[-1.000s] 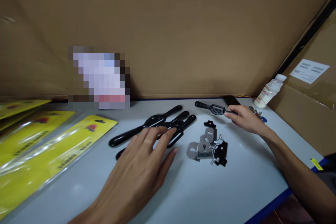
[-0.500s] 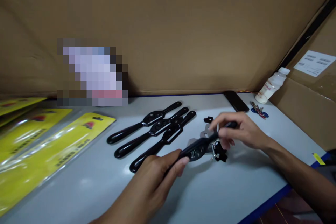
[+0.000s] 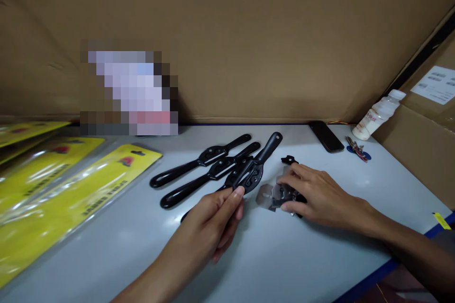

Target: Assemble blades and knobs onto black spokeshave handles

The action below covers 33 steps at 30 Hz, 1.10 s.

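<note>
My left hand (image 3: 222, 215) is closed around one handle of a black spokeshave (image 3: 254, 177), holding it tilted above the table, its other handle pointing up and away. Under and behind it lie more black spokeshaves (image 3: 188, 189), side by side; the nearest is partly hidden by my left hand and the held one. My right hand (image 3: 313, 191) is over a small pile of flat metal blades (image 3: 265, 197) and dark parts, thumb and fingers apart around the pieces. A black cap piece (image 3: 289, 159) lies just beyond its fingers. Some pieces are hidden under that hand.
Yellow packages in clear plastic (image 3: 121, 165) lie along the left side. At the back right are a black phone (image 3: 326, 136), keys (image 3: 357, 149) and a white bottle (image 3: 378, 116). A cardboard wall (image 3: 249, 47) stands behind; a cardboard box (image 3: 419, 137) borders the right.
My right hand has let go of the spokeshave's far handle and moved down onto the pile of parts. The spokeshave in my left hand has turned more upright and shifted left.
</note>
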Motion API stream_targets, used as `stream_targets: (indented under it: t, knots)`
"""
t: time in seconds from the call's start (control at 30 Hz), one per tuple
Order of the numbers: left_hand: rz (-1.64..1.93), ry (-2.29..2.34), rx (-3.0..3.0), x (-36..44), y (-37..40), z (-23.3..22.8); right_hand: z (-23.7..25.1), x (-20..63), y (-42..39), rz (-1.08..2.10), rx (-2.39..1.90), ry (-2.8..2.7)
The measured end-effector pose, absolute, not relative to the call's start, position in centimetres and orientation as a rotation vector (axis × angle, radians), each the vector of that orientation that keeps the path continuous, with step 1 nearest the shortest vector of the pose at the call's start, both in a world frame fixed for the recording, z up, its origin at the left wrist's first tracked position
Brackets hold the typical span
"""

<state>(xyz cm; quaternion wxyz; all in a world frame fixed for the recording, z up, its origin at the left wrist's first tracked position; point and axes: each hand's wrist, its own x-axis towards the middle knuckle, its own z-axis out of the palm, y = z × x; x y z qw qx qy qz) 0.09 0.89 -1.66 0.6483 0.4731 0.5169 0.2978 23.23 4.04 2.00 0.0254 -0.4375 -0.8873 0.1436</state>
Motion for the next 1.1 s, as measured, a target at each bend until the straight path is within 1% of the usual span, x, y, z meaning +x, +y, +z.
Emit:
stream_targets:
  t: [0.3, 0.37, 0.47, 0.57, 0.6, 0.63, 0.73, 0.8, 0.87, 0.97, 1.03, 1.1]
  knots:
    - [0.715, 1.194, 1.135, 0.8, 0.5, -2.4, 1.1, 23.4, 5.3, 1.061, -1.402, -2.300]
    - [0.765, 1.218, 1.194, 1.0, 0.4, -2.4, 1.4, 23.4, 5.4, 1.103, -1.335, -2.246]
    - [0.801, 1.236, 1.295, 1.2, 0.3, -2.1, 2.4, 23.4, 5.2, 1.040, -1.271, -2.193]
    - [0.797, 1.256, 1.359, 1.2, 0.4, -1.7, 3.4, 23.5, 4.7, 1.070, -1.233, -2.108]
    - [0.788, 1.263, 1.380, 1.2, 0.4, -1.6, 3.6, 23.5, 4.4, 1.034, -1.201, -2.084]
    - [0.774, 1.268, 1.401, 1.1, 0.4, -1.5, 3.7, 23.5, 4.2, 0.954, -1.150, -2.074]
    - [0.704, 1.237, 1.478, 1.0, 0.5, -1.0, 4.0, 23.7, 3.8, 0.585, -0.949, -2.142]
    - [0.637, 1.174, 1.514, 1.0, 0.5, -0.7, 4.3, 23.9, 3.8, 0.484, -0.867, -2.272]
    - [0.586, 1.102, 1.492, 0.9, 0.6, -0.4, 4.8, 24.4, 4.1, 0.577, -0.892, -2.438]
    - [0.531, 1.033, 1.350, 0.4, 0.9, 0.0, 5.4, 25.2, 4.9, 0.902, -0.988, -2.609]
    - [0.529, 0.993, 1.207, -0.1, 1.3, 0.3, 5.4, 25.6, 5.4, 1.063, -1.019, -2.606]
    - [0.637, 0.927, 1.049, -0.6, 1.6, 0.8, 5.1, 25.6, 5.5, 1.148, -1.046, -2.478]
